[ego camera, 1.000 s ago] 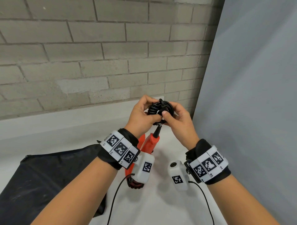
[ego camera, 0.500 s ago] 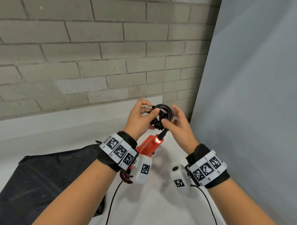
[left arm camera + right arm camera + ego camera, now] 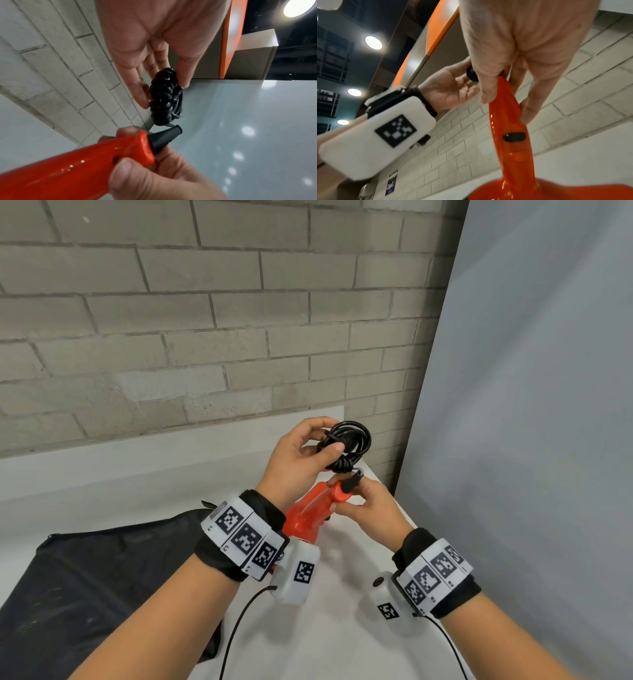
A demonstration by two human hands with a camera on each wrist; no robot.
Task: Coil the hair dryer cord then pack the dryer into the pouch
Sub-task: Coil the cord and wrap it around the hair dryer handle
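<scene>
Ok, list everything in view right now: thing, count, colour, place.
dryer: 1, orange-red, held above the table, handle end up
cord: 1, black, coiled, above the handle
pouch: 1, black, flat on the table, lower left
table: 1, white, below the hands
wall: 1, grey brick, behind
panel: 1, grey, on the right
left hand: pinches the cord
right hand: grips the dryer's handle end

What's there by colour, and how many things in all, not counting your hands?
Orange-red: 1, the hair dryer, its handle gripped by the right hand.
Black: 2, the coiled cord held in the left hand, and the pouch lying flat on the table.
White: 1, the table.
Total: 4.
</scene>
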